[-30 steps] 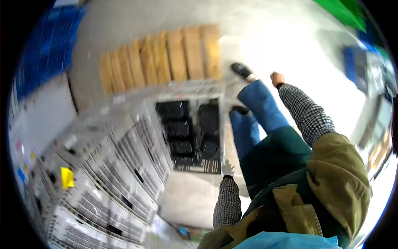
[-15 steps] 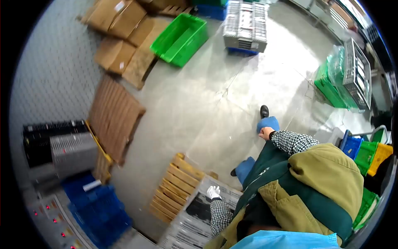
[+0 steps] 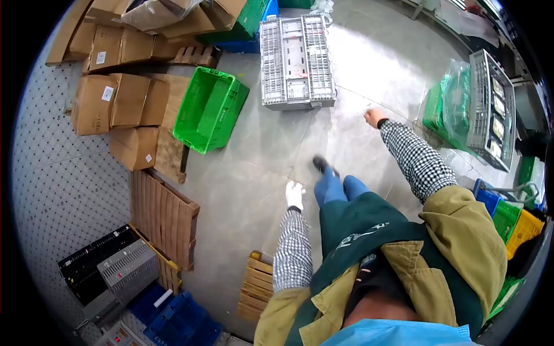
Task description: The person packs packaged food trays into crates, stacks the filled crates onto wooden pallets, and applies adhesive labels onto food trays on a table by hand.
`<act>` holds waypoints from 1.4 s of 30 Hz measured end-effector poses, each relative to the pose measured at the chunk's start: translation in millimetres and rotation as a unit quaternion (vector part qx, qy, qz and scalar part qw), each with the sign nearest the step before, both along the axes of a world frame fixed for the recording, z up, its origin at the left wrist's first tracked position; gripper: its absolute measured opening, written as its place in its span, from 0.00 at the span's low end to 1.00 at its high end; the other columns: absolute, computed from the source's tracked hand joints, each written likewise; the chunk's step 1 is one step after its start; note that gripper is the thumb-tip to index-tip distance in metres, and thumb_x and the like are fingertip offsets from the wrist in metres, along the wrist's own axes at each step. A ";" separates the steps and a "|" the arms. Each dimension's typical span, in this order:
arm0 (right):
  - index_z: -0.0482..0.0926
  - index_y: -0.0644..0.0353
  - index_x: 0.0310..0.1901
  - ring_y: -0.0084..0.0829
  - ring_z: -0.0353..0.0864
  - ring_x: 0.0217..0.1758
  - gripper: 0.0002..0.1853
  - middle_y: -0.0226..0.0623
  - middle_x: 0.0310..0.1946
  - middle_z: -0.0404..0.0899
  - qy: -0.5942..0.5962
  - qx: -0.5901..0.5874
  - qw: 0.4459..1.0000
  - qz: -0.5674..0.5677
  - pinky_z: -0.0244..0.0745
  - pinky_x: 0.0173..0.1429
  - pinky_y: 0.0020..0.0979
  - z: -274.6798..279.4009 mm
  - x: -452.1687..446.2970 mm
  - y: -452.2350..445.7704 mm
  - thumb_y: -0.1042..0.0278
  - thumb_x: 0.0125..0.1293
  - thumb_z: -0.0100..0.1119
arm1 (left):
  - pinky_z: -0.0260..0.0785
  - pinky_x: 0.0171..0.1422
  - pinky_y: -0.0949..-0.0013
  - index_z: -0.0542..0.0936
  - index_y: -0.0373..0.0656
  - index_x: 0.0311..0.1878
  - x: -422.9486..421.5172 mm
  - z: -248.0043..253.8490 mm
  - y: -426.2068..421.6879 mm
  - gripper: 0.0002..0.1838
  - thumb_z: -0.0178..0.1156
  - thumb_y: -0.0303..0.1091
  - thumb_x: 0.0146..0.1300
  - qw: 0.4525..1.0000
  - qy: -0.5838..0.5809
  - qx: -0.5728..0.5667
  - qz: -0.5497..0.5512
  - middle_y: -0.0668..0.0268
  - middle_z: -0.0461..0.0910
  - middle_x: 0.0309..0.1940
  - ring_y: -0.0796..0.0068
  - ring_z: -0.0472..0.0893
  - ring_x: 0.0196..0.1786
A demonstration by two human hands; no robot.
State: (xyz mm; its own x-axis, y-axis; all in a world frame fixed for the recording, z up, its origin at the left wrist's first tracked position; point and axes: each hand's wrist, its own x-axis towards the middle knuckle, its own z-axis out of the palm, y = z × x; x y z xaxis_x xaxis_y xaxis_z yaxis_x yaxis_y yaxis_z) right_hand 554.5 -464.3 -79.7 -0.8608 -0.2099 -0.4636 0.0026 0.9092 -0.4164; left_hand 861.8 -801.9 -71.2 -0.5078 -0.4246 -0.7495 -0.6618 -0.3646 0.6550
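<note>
My left hand point(image 3: 294, 196), in a white glove, hangs over the grey floor point(image 3: 248, 202) with fingers apart and nothing in it. Further right and higher in the view is my right hand point(image 3: 375, 117), bare, its fingers curled in with no object visible in them. Ahead of both hands stands a stack of grey folded crates point(image 3: 298, 62). An empty green bin point(image 3: 210, 109) sits to the left of that stack.
Cardboard boxes point(image 3: 131, 104) stand at the upper left, above a brown pallet point(image 3: 164, 216). A yellowish pallet point(image 3: 255, 287) and blue crates point(image 3: 183, 320) lie low. On the right are a grey crate point(image 3: 492, 109) and a yellow bin point(image 3: 524, 230).
The view has swung round from the grey crates on the left to the open floor. The folded crate stack appears nearer. My left hand has moved off the crates and forward; my right arm reaches further out.
</note>
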 end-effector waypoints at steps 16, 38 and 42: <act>0.77 0.55 0.41 0.34 0.73 0.50 0.12 0.34 0.40 0.77 0.094 0.073 0.952 0.282 0.68 0.53 0.38 -75.1 -313.3 -158.0 0.65 0.56 0.53 | 0.68 0.56 0.45 0.54 0.47 0.69 -486.4 -113.3 -86.3 0.41 0.63 0.35 0.54 0.908 -0.083 -0.275 -0.306 0.52 0.59 0.65 0.51 0.64 0.64; 0.77 0.60 0.35 0.41 0.80 0.36 0.11 0.42 0.33 0.78 -0.050 -0.058 0.858 0.508 0.77 0.38 0.39 -121.5 -516.5 -199.2 0.62 0.54 0.59 | 0.56 0.69 0.63 0.63 0.41 0.65 -592.1 -114.3 -183.2 0.37 0.61 0.38 0.50 0.951 -0.153 -0.145 -0.225 0.51 0.63 0.64 0.58 0.63 0.67; 0.70 0.60 0.44 0.38 0.73 0.48 0.16 0.40 0.39 0.72 0.166 0.035 0.889 0.425 0.71 0.44 0.41 -191.4 -550.0 -267.1 0.64 0.55 0.56 | 0.57 0.67 0.60 0.65 0.39 0.64 -591.9 -83.1 -168.3 0.38 0.68 0.38 0.50 0.766 -0.175 -0.606 -0.125 0.52 0.65 0.63 0.60 0.65 0.63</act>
